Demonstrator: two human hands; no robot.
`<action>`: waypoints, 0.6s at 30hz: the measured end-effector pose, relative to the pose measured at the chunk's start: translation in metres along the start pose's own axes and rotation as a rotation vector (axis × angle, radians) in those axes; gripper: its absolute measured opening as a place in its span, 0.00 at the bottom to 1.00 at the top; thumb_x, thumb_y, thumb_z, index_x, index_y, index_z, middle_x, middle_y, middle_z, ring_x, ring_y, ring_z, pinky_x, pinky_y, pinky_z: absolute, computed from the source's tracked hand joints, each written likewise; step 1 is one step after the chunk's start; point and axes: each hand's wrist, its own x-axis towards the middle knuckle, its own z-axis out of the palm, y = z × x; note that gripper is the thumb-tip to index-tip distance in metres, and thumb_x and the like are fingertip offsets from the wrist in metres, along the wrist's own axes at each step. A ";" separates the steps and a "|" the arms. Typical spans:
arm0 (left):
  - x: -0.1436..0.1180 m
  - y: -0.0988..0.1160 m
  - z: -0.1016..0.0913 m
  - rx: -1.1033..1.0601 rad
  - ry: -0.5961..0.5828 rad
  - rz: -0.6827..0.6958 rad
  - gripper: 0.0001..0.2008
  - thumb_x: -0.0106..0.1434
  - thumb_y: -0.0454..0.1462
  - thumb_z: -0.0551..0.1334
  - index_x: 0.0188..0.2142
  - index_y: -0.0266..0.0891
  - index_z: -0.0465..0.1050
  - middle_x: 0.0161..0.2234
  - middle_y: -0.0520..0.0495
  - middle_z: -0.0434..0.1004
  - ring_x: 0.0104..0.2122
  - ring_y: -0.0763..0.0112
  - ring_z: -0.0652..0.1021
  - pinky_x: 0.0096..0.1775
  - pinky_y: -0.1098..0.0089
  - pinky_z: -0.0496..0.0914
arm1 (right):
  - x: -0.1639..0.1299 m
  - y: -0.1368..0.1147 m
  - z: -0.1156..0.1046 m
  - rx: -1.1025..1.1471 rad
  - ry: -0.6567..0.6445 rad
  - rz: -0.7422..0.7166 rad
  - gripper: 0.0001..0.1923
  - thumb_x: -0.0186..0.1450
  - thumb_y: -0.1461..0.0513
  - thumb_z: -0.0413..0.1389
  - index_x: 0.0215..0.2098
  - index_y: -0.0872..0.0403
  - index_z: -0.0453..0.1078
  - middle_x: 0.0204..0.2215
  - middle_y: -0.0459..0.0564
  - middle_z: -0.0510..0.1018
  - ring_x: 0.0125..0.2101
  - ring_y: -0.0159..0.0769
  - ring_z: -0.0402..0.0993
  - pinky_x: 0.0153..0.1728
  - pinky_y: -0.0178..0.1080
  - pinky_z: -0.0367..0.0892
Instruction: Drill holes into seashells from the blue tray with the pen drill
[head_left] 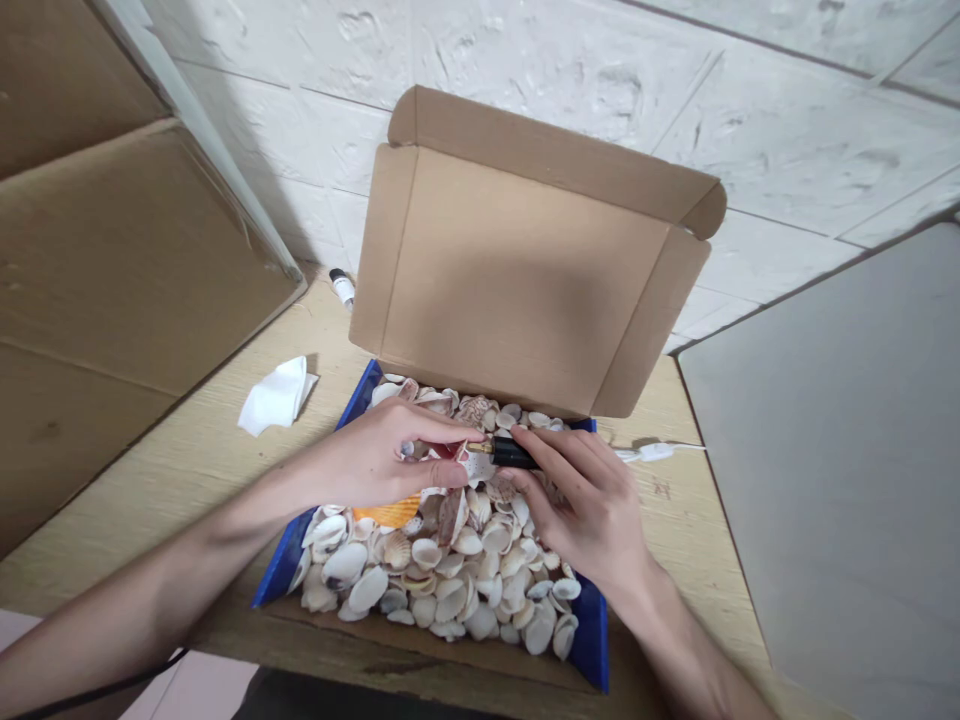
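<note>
Carefully, it seems, the thumb and index finger of the left hand close to a narrow pinch on a small white speckled seashell, over the middle of an open brown cardboard box with glossy blue sides. The right hand's fingers curl around a slim black cylindrical tool, its brass-coloured tip at the shell; whether they touch, I cannot tell. The shell is probably light, stiff and brittle, so a gentle grip on its rim looks best; the tool's smooth barrel may want a firmer one. Beneath lie heaped white and brownish shells, some ribbed, some cupped, and one orange ribbed shell. Behind stands the matte cardboard lid; left lies a crumpled white tissue.
</note>
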 end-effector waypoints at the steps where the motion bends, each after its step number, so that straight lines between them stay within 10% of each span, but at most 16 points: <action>1: 0.000 0.000 0.000 -0.004 -0.002 0.003 0.19 0.64 0.40 0.64 0.53 0.35 0.75 0.44 0.40 0.82 0.40 0.61 0.81 0.44 0.65 0.71 | 0.000 0.000 0.000 0.001 -0.003 0.000 0.15 0.64 0.62 0.58 0.50 0.54 0.72 0.38 0.52 0.81 0.36 0.38 0.75 0.35 0.41 0.70; 18: 0.000 0.001 0.000 0.016 0.007 0.013 0.18 0.65 0.40 0.63 0.53 0.38 0.75 0.44 0.41 0.82 0.40 0.61 0.81 0.43 0.64 0.72 | 0.000 0.001 0.000 -0.001 -0.007 -0.003 0.16 0.64 0.62 0.58 0.50 0.55 0.73 0.39 0.53 0.81 0.36 0.38 0.76 0.35 0.41 0.70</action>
